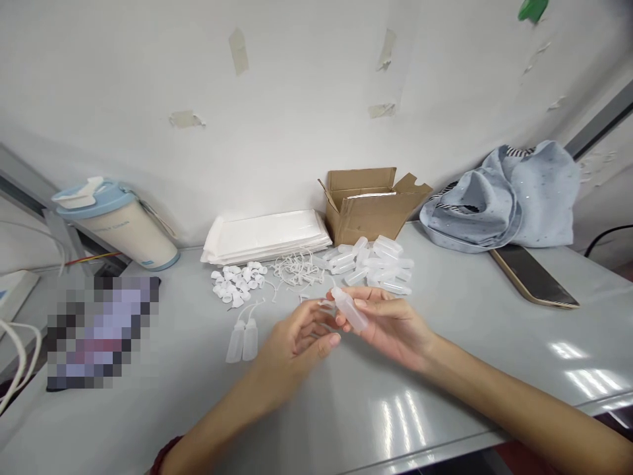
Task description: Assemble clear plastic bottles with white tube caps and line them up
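Observation:
Between the thumb and fingers of my right hand [395, 323] is a small translucent plastic squeeze bottle [352, 311], tilted with its neck up and to the left. Close to its left side is my left hand [301, 340], fingers loosely curled and thumb apart, with nothing visible in it. Two similar bottles [242, 340] with strings at their necks lie side by side left of that hand. Beyond my hands are a heap of white caps [237, 282], a tangle of thin white strings [299, 269] and a pile of loose bottles [378, 262].
An open cardboard box [368, 218] and a stack of white sheets [267, 232] stand against the wall. A tumbler [119, 224] is at the left, near a pixelated flat item [106, 330]. A blue cloth bag [504, 198] and a phone [534, 277] lie on the right.

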{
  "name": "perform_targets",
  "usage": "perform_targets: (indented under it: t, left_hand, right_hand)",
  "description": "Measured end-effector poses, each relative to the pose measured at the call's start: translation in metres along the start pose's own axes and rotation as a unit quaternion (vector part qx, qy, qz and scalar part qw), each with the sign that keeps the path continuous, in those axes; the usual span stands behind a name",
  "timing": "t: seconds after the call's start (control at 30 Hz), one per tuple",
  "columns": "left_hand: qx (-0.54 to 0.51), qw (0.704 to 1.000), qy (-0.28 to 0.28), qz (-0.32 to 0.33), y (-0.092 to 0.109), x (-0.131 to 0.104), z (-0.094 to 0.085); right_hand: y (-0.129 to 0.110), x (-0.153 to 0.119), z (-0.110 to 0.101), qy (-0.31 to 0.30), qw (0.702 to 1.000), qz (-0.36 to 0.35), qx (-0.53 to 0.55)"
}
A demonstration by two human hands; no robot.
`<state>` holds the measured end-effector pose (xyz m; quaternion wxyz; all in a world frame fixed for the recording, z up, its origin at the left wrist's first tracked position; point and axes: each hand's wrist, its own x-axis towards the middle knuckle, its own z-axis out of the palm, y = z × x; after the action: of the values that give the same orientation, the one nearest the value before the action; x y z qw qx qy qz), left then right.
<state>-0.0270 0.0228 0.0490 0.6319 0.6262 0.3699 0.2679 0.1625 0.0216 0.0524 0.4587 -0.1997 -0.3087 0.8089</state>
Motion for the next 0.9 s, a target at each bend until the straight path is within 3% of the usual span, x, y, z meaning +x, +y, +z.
perform_targets:
  t: [0.13,0.27,0.4,0.57,0.8,0.9]
  left_hand:
    - [0.061,0.998,0.018,-0.029,0.000,-0.001,0.001]
    - [0.003,0.998,0.062,-0.003,0.000,0.000,0.003]
    - [0.013,1.000,-0.005,-0.009,0.002,0.000,0.008]
    - [0.062,0.998,0.001,0.013,0.006,-0.001,0.007]
    - [0.063,0.997,0.019,-0.036,0.014,-0.004,-0.004]
    - [0.066,0.995,0.031,-0.070,0.012,-0.002,-0.004]
  right_hand:
    - [-0.001,-0.001,0.000,0.001,1.000,-0.002,-0.011]
    - [-0.006,-0.001,0.001,0.023,0.999,-0.021,-0.015]
    - [0.002,-0.004,0.006,-0.031,0.999,0.027,0.014]
    - [0.003,-0.006,0.007,-0.038,0.999,0.030,0.006]
    - [-0.018,-0.001,-0.002,0.132,0.988,-0.072,-0.035]
    - [-0.024,0.001,-0.004,0.164,0.979,-0.109,-0.045]
